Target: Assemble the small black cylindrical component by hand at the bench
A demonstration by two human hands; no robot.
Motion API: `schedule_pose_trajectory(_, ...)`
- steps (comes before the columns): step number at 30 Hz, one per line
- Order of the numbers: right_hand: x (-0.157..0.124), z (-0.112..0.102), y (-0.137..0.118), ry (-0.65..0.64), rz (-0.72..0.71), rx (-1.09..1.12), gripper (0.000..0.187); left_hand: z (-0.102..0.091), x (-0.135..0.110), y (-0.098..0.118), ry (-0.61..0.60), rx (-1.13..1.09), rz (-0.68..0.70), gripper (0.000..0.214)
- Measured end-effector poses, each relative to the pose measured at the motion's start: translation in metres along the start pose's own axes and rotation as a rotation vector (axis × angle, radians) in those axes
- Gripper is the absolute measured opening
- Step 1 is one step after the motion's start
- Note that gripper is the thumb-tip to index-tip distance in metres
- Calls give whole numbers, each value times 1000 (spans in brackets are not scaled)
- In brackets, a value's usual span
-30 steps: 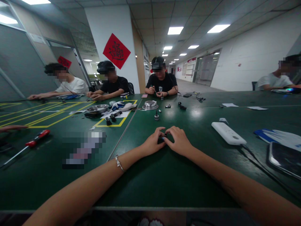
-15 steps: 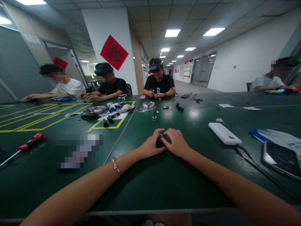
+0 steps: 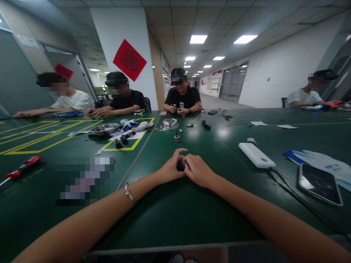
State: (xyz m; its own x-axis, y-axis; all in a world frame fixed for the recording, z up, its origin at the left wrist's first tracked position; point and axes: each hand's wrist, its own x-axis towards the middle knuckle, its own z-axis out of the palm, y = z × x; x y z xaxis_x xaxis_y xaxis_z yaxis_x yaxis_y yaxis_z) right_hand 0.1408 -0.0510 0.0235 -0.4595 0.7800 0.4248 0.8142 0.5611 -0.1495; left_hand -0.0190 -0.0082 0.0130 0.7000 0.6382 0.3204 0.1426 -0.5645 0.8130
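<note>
Just above the green table [image 3: 164, 219], my left hand [image 3: 170, 168] curls around a small dark rounded part [image 3: 180, 166], its index finger stretched out over it. My right hand [image 3: 199, 171] meets it from the right, fingers bent and pressed together at the part's edge. What my right fingertips pinch is mostly hidden. Beyond my hands stands a small metal piece with a dark stem [image 3: 177, 137]. Behind that lies a shiny metal bowl [image 3: 169, 124], upside down.
To the left lie a red-handled screwdriver [image 3: 26, 166] and a blurred flat object [image 3: 85, 180]. Black parts [image 3: 124, 139] and another metal bowl [image 3: 105, 128] sit farther back. On the right are a white power bank [image 3: 256, 155] with a cable, a phone [image 3: 319, 184] and gloves [image 3: 318, 160]. Several people sit across.
My right hand's fingers have curled in closer against the dark part, and the left index finger stands farther off it. The whole view has shifted slightly, with things sliding left.
</note>
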Motion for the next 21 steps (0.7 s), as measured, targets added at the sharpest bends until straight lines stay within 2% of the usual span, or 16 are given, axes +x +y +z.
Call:
schedule_pose_trajectory(3, 0, 2, -1, 8, -21, 5, 12, 1, 0, -1, 22, -42, -15, 75)
schedule_pose_trajectory(7, -1, 4, 2, 18, -26, 43, 12, -1, 0, 0, -53, -141, -41, 73)
schedule_pose_trajectory(13, -1, 0, 6, 40, -11, 257, 14, -5, 0, -1, -179, -230, -62, 72)
schedule_pose_trajectory(18, -1, -4, 6, 0, -120, 167, 12, -2, -1, -2, -106, -201, -75, 74)
schedule_pose_trajectory(21, -1, -4, 6, -3, -93, 167, 11, -1, -1, -3, -43, -112, -60, 75)
